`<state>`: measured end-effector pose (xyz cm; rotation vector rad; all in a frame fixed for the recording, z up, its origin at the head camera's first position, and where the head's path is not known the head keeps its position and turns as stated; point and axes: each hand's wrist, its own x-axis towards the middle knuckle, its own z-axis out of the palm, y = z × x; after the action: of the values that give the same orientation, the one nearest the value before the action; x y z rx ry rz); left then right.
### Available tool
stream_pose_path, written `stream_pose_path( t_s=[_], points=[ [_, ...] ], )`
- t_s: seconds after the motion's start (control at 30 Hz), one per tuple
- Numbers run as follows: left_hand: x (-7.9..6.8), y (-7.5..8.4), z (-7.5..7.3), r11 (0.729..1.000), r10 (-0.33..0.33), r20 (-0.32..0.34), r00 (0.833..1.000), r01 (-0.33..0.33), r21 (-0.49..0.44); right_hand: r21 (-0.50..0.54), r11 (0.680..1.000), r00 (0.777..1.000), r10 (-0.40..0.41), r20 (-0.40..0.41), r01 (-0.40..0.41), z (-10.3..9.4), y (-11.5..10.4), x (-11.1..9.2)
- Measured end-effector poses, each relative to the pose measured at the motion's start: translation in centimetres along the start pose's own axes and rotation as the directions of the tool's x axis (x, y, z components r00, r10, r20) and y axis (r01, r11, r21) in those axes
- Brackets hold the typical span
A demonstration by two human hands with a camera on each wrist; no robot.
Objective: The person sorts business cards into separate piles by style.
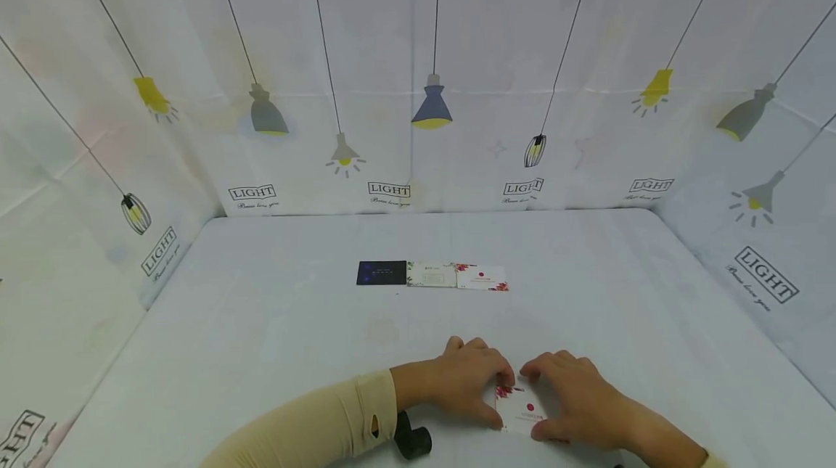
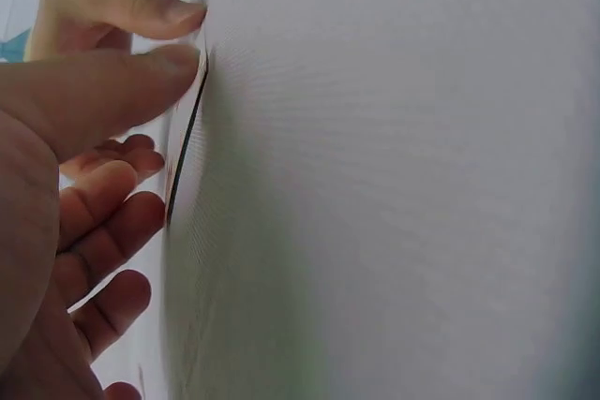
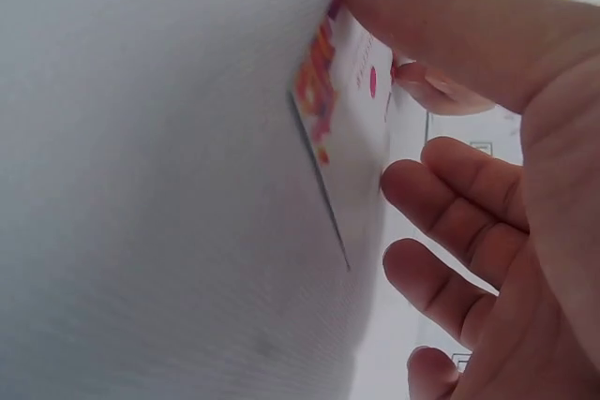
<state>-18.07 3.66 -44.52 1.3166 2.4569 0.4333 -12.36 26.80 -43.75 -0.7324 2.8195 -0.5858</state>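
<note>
A white business card (image 1: 520,410) with red flowers and a red dot lies between my two hands, close to the front of the table. My left hand (image 1: 466,381) holds its left side, thumb at the near edge and forefinger at the far corner. On the opposite side, my right hand (image 1: 581,403) spans the card the same way. In the right wrist view the right thumb (image 3: 441,25) presses a flowered corner. The card's edge (image 2: 187,138) shows as a thin dark line in the left wrist view; whether another card lies beneath, I cannot tell.
Farther back, a dark blue card (image 1: 382,273), a cream card with leaves (image 1: 431,274) and a white red-flowered card (image 1: 482,277) lie side by side in a row. A black device (image 1: 413,440) sits under the left wrist. Lamp-printed cloth walls (image 1: 457,163) enclose the white table (image 1: 274,337).
</note>
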Motion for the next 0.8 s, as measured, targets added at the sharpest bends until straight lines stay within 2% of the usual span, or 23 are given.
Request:
stream_pose_path(
  t_s=[0.23,0.47,0.6,0.8],
  points=[
    [0.02,0.25,-0.04,0.999,0.004,0.001,1.0,-0.004,0.039,0.008,1.0,1.0,-0.006,-0.022,0.006,-0.15,-0.02,0.2],
    [0.09,0.2,-0.07,1.0,-0.017,-0.001,1.0,0.017,0.021,0.02,1.0,1.0,-0.005,-0.021,0.005,-0.14,-0.34,0.34],
    [0.09,0.18,-0.06,1.0,-0.014,-0.005,1.0,0.014,0.01,-0.006,1.0,0.999,-0.018,-0.049,0.017,-0.15,-0.41,0.33],
    [-0.11,0.34,-0.24,1.0,-0.019,-0.006,1.0,0.019,0.001,-0.012,0.999,0.999,0.034,-0.022,-0.035,-0.36,-0.58,0.42]
  ],
)
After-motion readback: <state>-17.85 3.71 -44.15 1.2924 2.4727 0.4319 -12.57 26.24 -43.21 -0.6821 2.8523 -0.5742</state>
